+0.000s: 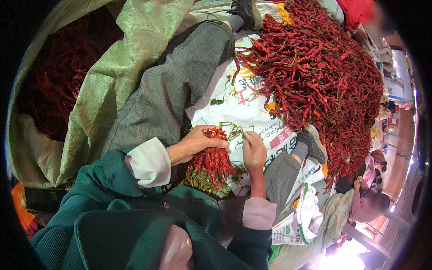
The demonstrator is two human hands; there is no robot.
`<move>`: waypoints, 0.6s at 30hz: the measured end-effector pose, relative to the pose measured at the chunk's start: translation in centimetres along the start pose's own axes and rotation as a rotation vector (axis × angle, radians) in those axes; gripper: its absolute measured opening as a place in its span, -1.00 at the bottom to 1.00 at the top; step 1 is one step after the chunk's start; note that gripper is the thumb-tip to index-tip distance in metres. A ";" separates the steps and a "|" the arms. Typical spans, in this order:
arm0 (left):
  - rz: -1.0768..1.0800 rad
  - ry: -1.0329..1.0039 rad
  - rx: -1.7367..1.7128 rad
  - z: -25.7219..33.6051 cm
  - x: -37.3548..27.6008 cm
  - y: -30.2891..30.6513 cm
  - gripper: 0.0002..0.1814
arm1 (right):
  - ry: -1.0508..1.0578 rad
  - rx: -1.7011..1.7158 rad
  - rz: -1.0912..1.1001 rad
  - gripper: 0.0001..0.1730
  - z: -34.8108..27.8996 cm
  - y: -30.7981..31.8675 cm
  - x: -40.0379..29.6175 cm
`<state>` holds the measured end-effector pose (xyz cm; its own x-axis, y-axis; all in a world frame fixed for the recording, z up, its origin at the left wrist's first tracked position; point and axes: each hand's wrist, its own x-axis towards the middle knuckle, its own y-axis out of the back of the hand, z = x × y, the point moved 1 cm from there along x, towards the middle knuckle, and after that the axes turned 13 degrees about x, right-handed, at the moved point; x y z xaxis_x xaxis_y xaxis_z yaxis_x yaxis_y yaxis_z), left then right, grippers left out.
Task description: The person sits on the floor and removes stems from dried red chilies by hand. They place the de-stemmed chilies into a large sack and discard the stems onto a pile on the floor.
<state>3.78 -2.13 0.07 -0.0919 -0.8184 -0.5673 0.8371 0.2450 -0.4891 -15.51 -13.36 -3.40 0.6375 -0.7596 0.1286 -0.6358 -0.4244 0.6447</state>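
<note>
My left hand (199, 141) is closed around a bunch of dried red chilies (214, 162); their cut ends show above the fingers and their tips hang down. Just right of it is my right hand (254, 148), its fingers curled around a small, thin metal tool, perhaps scissors, whose exact kind I cannot tell. Several loose green chili stems (233, 130) lie on the white printed woven sack (233, 111) by my fingertips. Below the bunch is a pile of green stems (202, 182).
A large heap of red chilies (324, 77) spreads beyond my legs. At the left stands an open green woven sack (135, 64) with dark red chilies (57, 74) inside. A crumpled white sack (305, 219) lies at the lower right. Other people (368, 202) sit farther right.
</note>
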 end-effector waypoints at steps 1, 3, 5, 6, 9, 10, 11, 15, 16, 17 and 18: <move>0.005 -0.006 0.032 -0.1 0.1 -0.2 -0.81 | -0.054 -0.033 0.063 -0.77 0.2 0.4 0.0; 0.017 -0.017 0.097 -0.8 0.5 -0.5 -0.80 | -0.163 -0.095 0.189 -0.78 0.8 1.5 1.0; 0.019 -0.018 0.128 -0.7 0.6 -0.6 -0.77 | -0.329 -0.026 0.293 -0.76 1.3 1.5 4.3; 0.027 -0.016 0.146 -0.7 0.7 -0.5 -0.76 | -0.319 -0.048 0.358 -0.75 1.5 1.1 6.2; 0.068 -0.013 0.144 -0.9 1.3 -0.4 -0.75 | -0.338 -0.181 0.393 -0.71 3.0 1.1 9.5; 0.077 -0.016 0.129 -0.8 1.4 -0.3 -0.75 | -0.356 -0.231 0.373 -0.69 3.4 0.9 9.9; 0.080 -0.018 0.115 -0.8 1.5 -0.3 -0.75 | -0.418 -0.206 0.358 -0.70 3.9 0.9 9.6; 0.152 -0.017 0.121 -1.0 1.2 0.7 -0.79 | -0.486 -0.070 0.178 -0.72 2.3 -0.7 5.4; 0.142 -0.010 0.134 -1.0 1.2 0.8 -0.80 | -0.503 -0.039 0.105 -0.72 1.7 -0.8 3.8; 0.139 -0.010 0.121 -1.0 0.9 0.9 -0.80 | -0.520 -0.004 0.032 -0.72 1.2 -1.0 2.6; 0.114 -0.019 0.112 -0.8 0.9 0.5 -0.80 | -0.527 -0.001 0.103 -0.72 1.4 -0.2 1.7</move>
<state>3.62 -2.33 -1.22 0.0160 -0.7985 -0.6017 0.8964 0.2781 -0.3452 -14.92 -15.27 -4.33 0.2670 -0.9417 -0.2047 -0.6827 -0.3347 0.6495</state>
